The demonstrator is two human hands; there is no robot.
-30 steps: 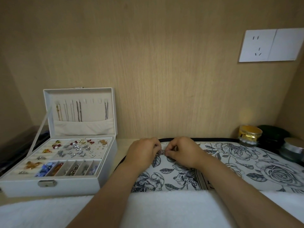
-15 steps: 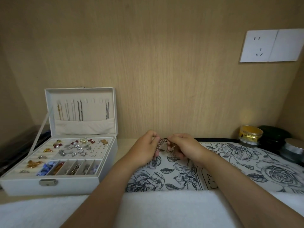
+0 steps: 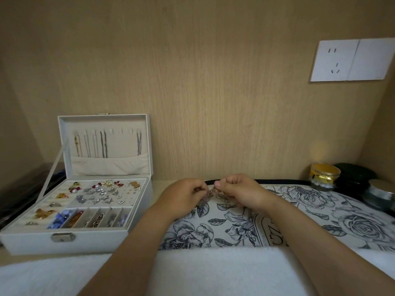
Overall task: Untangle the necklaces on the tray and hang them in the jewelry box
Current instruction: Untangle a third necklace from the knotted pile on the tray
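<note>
My left hand (image 3: 184,194) and my right hand (image 3: 239,190) are held close together above the far left part of the flower-printed tray (image 3: 299,210). Between their fingertips they pinch a thin tangled necklace (image 3: 208,195); a short bunch of chain hangs down between the hands. At the left stands the white jewelry box (image 3: 70,238) with its lid up. Several necklaces (image 3: 103,146) hang from hooks inside the lid, above a cloth pocket. Most of the held chain is hidden by my fingers.
The box's lower tray holds several earrings, beads and brooches. A gold-lidded jar (image 3: 324,175), a dark round container (image 3: 355,175) and a silver-lidded jar (image 3: 381,194) stand at the right. A white towel (image 3: 213,272) lies along the front edge. A wall socket (image 3: 350,59) is above right.
Both hands have risen a little off the tray and drawn slightly apart, lifting the tangled chain so that it now hangs between the fingertips.
</note>
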